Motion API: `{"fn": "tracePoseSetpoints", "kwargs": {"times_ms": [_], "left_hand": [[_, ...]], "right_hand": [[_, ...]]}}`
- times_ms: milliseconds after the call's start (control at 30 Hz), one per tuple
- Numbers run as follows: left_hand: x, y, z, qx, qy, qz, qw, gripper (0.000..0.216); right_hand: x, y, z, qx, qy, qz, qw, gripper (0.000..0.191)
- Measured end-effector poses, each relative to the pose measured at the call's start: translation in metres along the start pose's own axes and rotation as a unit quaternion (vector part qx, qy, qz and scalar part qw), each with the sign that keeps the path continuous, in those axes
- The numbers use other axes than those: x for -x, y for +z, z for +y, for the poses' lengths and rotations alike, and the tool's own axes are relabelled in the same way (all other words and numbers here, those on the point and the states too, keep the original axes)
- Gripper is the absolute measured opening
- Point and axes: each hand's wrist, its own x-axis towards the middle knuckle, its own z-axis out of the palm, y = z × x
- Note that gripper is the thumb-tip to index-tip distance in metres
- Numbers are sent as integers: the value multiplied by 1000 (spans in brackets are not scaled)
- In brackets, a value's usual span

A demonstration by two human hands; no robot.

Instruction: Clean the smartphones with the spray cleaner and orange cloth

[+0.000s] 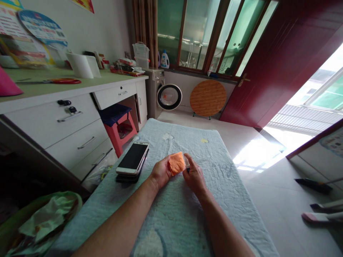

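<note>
My left hand [161, 172] is closed around a folded orange cloth [177, 164], held above the middle of the covered table. Close beside the cloth's right edge, my right hand [195, 175] grips a small spray bottle [187, 165]. Its whitish top shows between the fingers, with the index finger bent over it; most of the bottle is hidden in the hand. To the left lies a white-framed smartphone [133, 158], dark screen up, stacked on a dark device [128, 178]. Both rest on the pale blue quilted cloth [214, 207] that covers the table.
Left stands a white desk [118, 85] with drawers, scissors [61, 81] and a paper roll [83, 65]. A red stool [120, 128] is tucked beneath it. A waste bin [76, 200] sits at lower left. Behind are an open washing-machine door [169, 96] and a round wooden tabletop [208, 98].
</note>
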Motion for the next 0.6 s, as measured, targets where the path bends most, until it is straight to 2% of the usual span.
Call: {"fn": "tracePoseSetpoints", "kwargs": {"times_ms": [133,233,367,600], "left_hand": [[-1,0,0,-6,3,3,1000,37],[0,2,1,4,6,9,1000,37],[0,3,2,20,11,19,1000,36],[-4,0,3,38,7,32,999,39]], "right_hand": [[0,-1,0,3,22,4,1000,60],[2,-1,0,6,-22,3,1000,65],[4,1,-2,26,-105,-31,994,70],[5,-1,-9,41,-102,-52,993,59]]}}
